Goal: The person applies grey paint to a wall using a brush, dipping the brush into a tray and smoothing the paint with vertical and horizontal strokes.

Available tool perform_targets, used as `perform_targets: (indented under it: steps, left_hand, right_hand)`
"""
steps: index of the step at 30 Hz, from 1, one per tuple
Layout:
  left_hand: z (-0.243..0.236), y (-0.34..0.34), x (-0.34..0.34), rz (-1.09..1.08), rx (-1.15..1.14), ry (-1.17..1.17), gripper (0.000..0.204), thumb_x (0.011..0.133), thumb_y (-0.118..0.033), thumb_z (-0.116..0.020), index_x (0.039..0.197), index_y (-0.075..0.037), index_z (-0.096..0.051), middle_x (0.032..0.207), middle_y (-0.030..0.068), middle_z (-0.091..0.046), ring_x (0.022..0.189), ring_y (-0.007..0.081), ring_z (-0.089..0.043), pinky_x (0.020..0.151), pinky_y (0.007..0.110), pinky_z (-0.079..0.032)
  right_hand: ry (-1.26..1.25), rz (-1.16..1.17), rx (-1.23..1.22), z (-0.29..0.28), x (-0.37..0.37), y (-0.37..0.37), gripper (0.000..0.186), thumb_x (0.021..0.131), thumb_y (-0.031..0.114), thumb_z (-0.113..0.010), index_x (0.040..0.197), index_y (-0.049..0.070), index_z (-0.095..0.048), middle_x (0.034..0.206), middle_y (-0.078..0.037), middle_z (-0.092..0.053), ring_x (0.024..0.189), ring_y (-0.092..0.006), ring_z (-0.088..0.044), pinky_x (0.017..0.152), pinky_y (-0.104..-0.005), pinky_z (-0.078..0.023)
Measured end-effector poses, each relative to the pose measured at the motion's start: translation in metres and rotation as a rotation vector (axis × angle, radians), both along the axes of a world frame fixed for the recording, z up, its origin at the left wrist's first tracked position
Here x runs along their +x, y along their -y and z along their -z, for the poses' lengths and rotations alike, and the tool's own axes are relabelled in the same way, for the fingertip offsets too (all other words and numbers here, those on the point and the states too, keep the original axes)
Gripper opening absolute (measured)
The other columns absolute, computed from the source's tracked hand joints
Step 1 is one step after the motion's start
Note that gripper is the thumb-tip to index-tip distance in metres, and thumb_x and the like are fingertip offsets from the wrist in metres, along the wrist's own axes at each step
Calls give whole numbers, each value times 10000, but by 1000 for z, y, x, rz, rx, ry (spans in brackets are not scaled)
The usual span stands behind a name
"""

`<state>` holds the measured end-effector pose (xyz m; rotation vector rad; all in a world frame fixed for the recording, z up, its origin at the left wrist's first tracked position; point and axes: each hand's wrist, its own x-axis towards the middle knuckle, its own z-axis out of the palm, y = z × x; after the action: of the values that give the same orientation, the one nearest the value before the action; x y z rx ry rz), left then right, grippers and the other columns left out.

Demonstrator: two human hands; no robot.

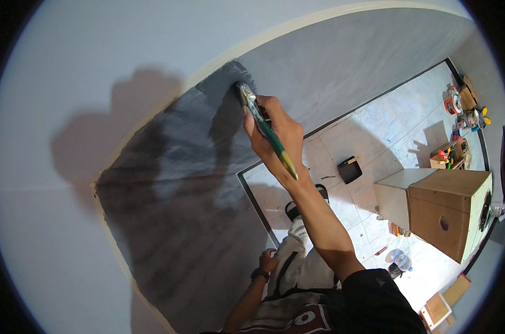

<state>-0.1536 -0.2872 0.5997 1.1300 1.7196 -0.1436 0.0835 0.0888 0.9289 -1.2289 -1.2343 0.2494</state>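
My right hand (283, 131) is closed round a paintbrush (276, 143) with a green handle and a yellow tip. The brush's paint-smeared head meets the wall at a fresh dark grey patch (221, 78), just below a cream strip (286, 29) that edges the grey area. Darker grey covers the wall (180, 239) to the left and below, while the stretch to the right (330, 67) is lighter grey. Down beside my light trousers (288, 250), my left hand (269, 260) has its fingers curled in; whatever it may hold is hidden. A dark watch is on that wrist.
A black paint tray (350, 170) lies on the tiled floor near my feet. To the right stands a brown and white cabinet (439, 206), with a plastic bottle (400, 260) by it. A box of tools (450, 156) and several cans (454, 101) line the far wall.
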Motion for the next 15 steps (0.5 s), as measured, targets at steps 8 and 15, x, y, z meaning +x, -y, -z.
perform_targets:
  steps: [8,15]
  left_hand:
    - [1,2,-1,40,41,4,429,898,-388,-690,1184,-70,-712,1177,185,-712,1121,344,-670,970,431,-523]
    - [11,8,-15,46,78,-27,429,892,-392,-697,1171,-67,-719,1128,182,-720,1052,329,-681,927,431,-532]
  right_hand:
    - [57,103,166,11,-1,-5,281,862,81,-801,1079,8,-638,807,-130,-687,689,-229,-725,662,-307,-596]
    - [-5,-104,-372,34,8,27,187,904,105,-732,1005,31,-593,720,-141,-638,596,-254,-667,576,-349,-516]
